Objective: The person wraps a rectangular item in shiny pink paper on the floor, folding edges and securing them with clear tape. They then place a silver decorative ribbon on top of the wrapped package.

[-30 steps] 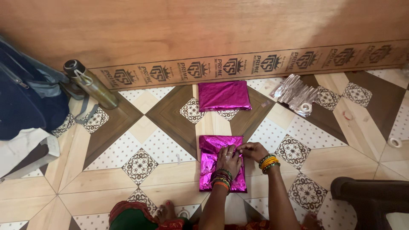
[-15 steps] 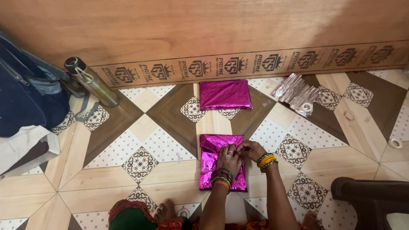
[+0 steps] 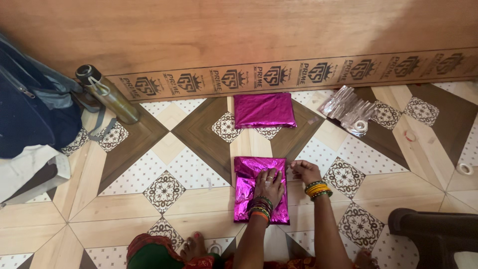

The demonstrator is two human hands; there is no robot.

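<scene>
A packet wrapped in shiny magenta foil [image 3: 247, 187] lies on the patterned floor tiles in front of me. My left hand [image 3: 269, 184] lies flat on top of it, fingers spread, pressing the wrap down. My right hand [image 3: 304, 171] rests at the packet's upper right edge, fingertips touching the foil's side. Both wrists carry several coloured bangles. A second magenta-wrapped packet [image 3: 264, 110] lies further away near the wooden board.
A wooden board [image 3: 239, 45] stands along the far side. A metal bottle [image 3: 105, 94] leans at left beside a dark blue bag [image 3: 30, 109]. Crumpled clear film with a tape roll [image 3: 359, 125] lies at right; another tape roll [image 3: 464, 168] at far right. A dark stool [image 3: 433, 234] sits bottom right.
My right hand has slid from the top of the packet out to its right edge. My left hand stays pressed on the foil.
</scene>
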